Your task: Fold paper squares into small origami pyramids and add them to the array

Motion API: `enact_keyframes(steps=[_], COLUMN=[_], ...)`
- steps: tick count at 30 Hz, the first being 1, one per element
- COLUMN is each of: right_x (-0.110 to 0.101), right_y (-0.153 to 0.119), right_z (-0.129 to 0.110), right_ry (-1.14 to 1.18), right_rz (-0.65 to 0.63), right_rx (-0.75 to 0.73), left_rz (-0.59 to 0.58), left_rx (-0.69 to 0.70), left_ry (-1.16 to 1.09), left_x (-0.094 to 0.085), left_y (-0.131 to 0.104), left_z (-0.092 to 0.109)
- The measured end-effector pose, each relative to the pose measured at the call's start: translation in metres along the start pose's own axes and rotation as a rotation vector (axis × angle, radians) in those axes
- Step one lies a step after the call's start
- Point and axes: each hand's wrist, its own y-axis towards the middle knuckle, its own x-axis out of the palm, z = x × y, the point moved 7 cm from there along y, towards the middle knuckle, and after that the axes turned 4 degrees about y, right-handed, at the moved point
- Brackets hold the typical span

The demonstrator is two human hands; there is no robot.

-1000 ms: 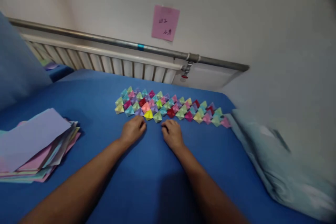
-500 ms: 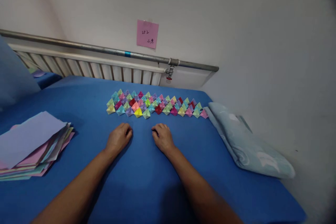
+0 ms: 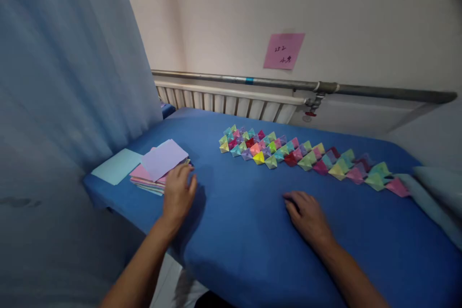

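Note:
At the right edge of a stack of coloured paper [image 3: 147, 178], topped by a lavender sheet [image 3: 162, 156], my left hand [image 3: 179, 192] is open. Its thumb stands apart from the fingers, and the fingertips overlap the stack's edge; whether they touch the paper I cannot tell. My right hand [image 3: 306, 214] rests low over the blue-covered surface [image 3: 238, 221], loosely bent and holding nothing visible. Beyond both hands lie rows of small folded paper pieces [image 3: 271, 162] in many colours, their pointed shapes set side by side. The closest to my right hand are the front-row pieces.
Left of the stack lies a pale blue-green sheet [image 3: 117, 166]. A blue curtain [image 3: 72, 57] hangs along the left. Behind the surface are a radiator [image 3: 231, 105], a metal pipe [image 3: 281, 83] and a pink wall note [image 3: 284, 51]. Folded pale fabric [image 3: 436, 192] lies at right.
My left hand has moved left to the paper stack and its fingers have opened. The view has turned left, showing more curtain. My right hand still rests in front of the folded pieces.

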Motion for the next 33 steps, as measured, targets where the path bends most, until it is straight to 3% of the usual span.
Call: enact_keyframes(steps=[2,4,7,15,25,30,32,33], right_x=[-0.001,-0.002,-0.003,-0.005,-0.002,-0.003,-0.004,-0.006], right_y=[0.000,0.000,0.000,0.000,0.000,0.000,0.001,0.001], right_z=[-0.001,-0.002,-0.004,-0.006,-0.003,-0.003,-0.003,-0.005], right_ry=[-0.012,-0.016,-0.015,-0.013,-0.013,0.001,0.025,0.045], right_rz=[-0.005,-0.002,0.006,0.037,0.020,0.014,0.012,0.014], right_rx=[0.016,0.024,0.017,-0.009,0.011,0.009,0.023,0.031], left_rz=[0.100,0.013,-0.125,-0.174,-0.135,-0.003,0.082,0.125], left_rx=[-0.076,-0.121,-0.140,-0.159,-0.190,-0.222,-0.241,-0.276], left_ry=[0.109,0.236,0.324,0.335,0.291,0.166,-0.034,-0.269], left_x=[-0.019,-0.019,-0.011,-0.001,0.005,-0.014,-0.030,-0.036], left_y=[0.008,0.017,0.024,0.024,0.027,0.029,0.027,0.025], left_z=[-0.030,-0.051,-0.064,-0.069,-0.072,-0.068,-0.064,-0.064])
